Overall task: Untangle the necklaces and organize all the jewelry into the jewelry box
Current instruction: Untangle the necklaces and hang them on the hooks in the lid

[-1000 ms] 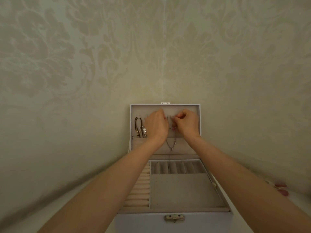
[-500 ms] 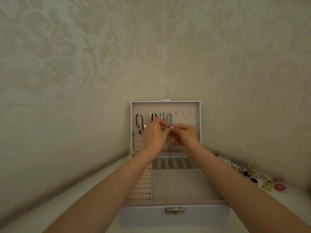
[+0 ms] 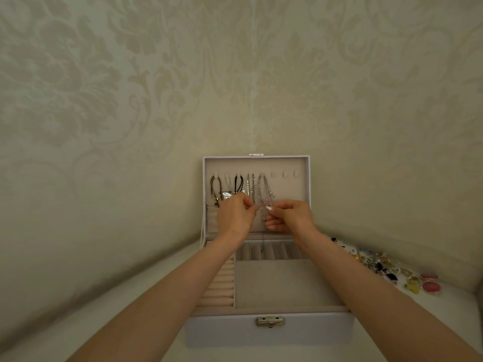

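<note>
Jewelry box (image 3: 269,333) open at lower centre on white counter (image 3: 78,322), necklaces (image 3: 237,183) hung inside raised lid. Left hand (image 3: 235,215) curled, pinching silver chain (image 3: 259,190); right hand (image 3: 290,216) pinching same chain. Loose jewelry (image 3: 379,265) heaped far right.

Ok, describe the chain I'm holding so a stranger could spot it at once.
Start at the open box by the wall and look inside its raised lid. The chain is the rightmost necklace hanging there, silver, next to three bare hooks, pinched by left hand and right hand.
</note>
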### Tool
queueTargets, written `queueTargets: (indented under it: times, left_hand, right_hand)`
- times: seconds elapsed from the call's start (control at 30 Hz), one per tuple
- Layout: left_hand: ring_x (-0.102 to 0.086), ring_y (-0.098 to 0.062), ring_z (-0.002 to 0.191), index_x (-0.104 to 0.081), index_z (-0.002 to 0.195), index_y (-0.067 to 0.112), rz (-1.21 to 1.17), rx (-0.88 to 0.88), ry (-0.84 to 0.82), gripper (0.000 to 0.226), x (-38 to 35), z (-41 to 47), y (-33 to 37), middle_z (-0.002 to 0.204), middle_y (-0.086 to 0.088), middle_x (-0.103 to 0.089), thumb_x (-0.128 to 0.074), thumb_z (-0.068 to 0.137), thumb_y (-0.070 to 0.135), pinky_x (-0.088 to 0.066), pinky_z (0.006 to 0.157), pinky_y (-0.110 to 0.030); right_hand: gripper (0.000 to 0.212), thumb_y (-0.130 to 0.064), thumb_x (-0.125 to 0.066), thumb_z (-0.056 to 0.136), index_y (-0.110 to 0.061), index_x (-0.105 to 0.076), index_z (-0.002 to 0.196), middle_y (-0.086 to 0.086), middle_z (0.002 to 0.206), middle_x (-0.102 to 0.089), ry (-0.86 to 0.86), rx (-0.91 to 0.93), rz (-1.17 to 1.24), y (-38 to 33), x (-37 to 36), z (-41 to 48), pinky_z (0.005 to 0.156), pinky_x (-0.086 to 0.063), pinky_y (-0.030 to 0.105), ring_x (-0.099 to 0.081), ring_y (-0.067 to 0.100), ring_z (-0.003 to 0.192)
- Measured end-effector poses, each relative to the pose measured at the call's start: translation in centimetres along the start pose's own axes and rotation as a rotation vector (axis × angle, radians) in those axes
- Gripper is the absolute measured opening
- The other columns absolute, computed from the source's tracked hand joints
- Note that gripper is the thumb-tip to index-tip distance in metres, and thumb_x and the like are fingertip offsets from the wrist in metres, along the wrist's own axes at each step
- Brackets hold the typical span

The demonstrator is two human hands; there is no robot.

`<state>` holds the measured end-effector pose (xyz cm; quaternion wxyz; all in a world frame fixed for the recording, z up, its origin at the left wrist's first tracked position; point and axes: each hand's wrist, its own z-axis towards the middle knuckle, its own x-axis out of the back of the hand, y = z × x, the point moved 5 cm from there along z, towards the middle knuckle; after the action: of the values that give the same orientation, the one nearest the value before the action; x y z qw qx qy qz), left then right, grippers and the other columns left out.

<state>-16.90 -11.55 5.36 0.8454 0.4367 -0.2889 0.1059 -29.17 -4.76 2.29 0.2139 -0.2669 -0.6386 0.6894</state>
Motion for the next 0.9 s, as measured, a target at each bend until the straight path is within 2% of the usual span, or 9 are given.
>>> queueTargets:
  times: [0.27, 0.37, 0.43, 0.53, 0.63, 0.7, 0.73, 0.83, 0.9]
  left_hand:
    - [-0.061, -0.013, 0.086, -0.067, 0.086, 0.022, 0.084, -0.037, -0.085, 0.003, -0.8, -1.3, 0.2, 0.085, 0.006, -0.065, -0.065, 0.085, 0.025, -0.041, 0.066, -0.025]
    - [-0.062, -0.014, 0.089, -0.067, 0.088, 0.022, 0.093, -0.110, -0.136, 0.007, -1.0, -1.3, 0.4, 0.091, 0.003, -0.069, -0.061, 0.087, 0.020, -0.047, 0.070, -0.027]
    - [-0.060, -0.013, 0.090, -0.066, 0.093, 0.023, 0.126, -0.146, -0.103, 0.012, -0.7, -1.4, 0.4, 0.094, 0.005, -0.067, -0.056, 0.088, 0.017, -0.048, 0.070, -0.029]
    - [-0.050, -0.016, 0.106, -0.060, 0.108, 0.017, 0.208, -0.293, 0.008, 0.023, -0.4, -1.5, 0.6, 0.110, 0.001, -0.059, -0.052, 0.087, 0.011, -0.043, 0.082, -0.028]
    - [-0.041, -0.018, 0.117, -0.052, 0.125, 0.014, 0.354, -0.394, -0.045, 0.035, -1.5, -1.6, 0.7, 0.124, -0.002, -0.051, -0.051, 0.089, 0.012, -0.037, 0.093, -0.028]
    - [-0.042, -0.017, 0.115, -0.050, 0.125, 0.015, 0.347, -0.407, -0.061, 0.037, -1.8, -1.8, 0.8, 0.123, -0.001, -0.052, -0.052, 0.089, 0.012, -0.036, 0.090, -0.027]
    - [-0.044, -0.017, 0.113, -0.050, 0.124, 0.016, 0.329, -0.417, -0.055, 0.038, -1.8, -1.9, 1.0, 0.121, 0.000, -0.053, -0.053, 0.087, 0.010, -0.036, 0.088, -0.027]
    - [-0.047, -0.019, 0.106, -0.044, 0.130, 0.019, 0.324, -0.462, -0.062, 0.050, -1.9, -2.0, 1.1, 0.118, -0.002, -0.054, -0.053, 0.083, 0.004, -0.036, 0.079, -0.027]
    - [-0.045, -0.020, 0.108, -0.041, 0.137, 0.021, 0.395, -0.506, -0.101, 0.055, -2.2, -2.0, 1.1, 0.121, -0.003, -0.051, -0.052, 0.085, 0.007, -0.034, 0.080, -0.027]
  right_hand:
    - [0.010, -0.008, -0.066, 0.086, 0.000, -0.066, 0.079, 0.006, 0.053, -0.063, -0.090, -0.019, -0.023, -0.1, -0.5, -0.6, 0.043, -0.051, 0.020, -0.058, 0.010, 0.041]
    - [0.016, -0.013, -0.066, 0.087, -0.004, -0.065, 0.073, 0.002, 0.050, -0.060, -0.120, -0.035, -0.034, 0.0, -0.7, -0.6, 0.041, -0.047, 0.017, -0.054, 0.007, 0.038]
    - [0.019, -0.013, -0.067, 0.086, -0.006, -0.064, 0.068, 0.001, 0.048, -0.057, -0.102, -0.028, -0.060, -0.1, -0.7, -0.6, 0.038, -0.042, 0.016, -0.051, 0.006, 0.035]
    - [0.022, -0.013, -0.070, 0.084, -0.009, -0.062, 0.064, 0.000, 0.046, -0.052, -0.039, 0.037, -0.230, -0.3, -0.4, -0.3, 0.037, -0.037, 0.016, -0.046, 0.007, 0.036]
    - [0.029, -0.015, -0.071, 0.081, -0.018, -0.060, 0.054, -0.004, 0.047, -0.053, 0.019, 0.141, -0.499, -0.5, -0.1, -0.1, 0.051, -0.040, 0.022, -0.048, 0.009, 0.048]
    - [0.028, -0.016, -0.071, 0.080, -0.022, -0.061, 0.054, -0.003, 0.057, -0.059, 0.051, 0.185, -0.630, -0.3, 0.5, -0.2, 0.064, -0.043, 0.026, -0.053, 0.011, 0.059]
    - [0.029, -0.016, -0.070, 0.080, -0.022, -0.060, 0.054, -0.002, 0.058, -0.059, 0.056, 0.206, -0.690, -0.3, 0.8, -0.4, 0.065, -0.042, 0.028, -0.053, 0.011, 0.061]
    - [0.029, -0.018, -0.070, 0.081, -0.017, -0.058, 0.054, -0.003, 0.049, -0.048, 0.012, 0.246, -0.818, -0.4, 1.4, -0.8, 0.056, -0.034, 0.028, -0.043, 0.011, 0.055]
    - [0.026, -0.017, -0.071, 0.080, -0.009, -0.061, 0.058, 0.000, 0.048, -0.046, -0.032, 0.263, -0.844, -0.8, 1.3, -0.9, 0.053, -0.033, 0.028, -0.039, 0.011, 0.051]
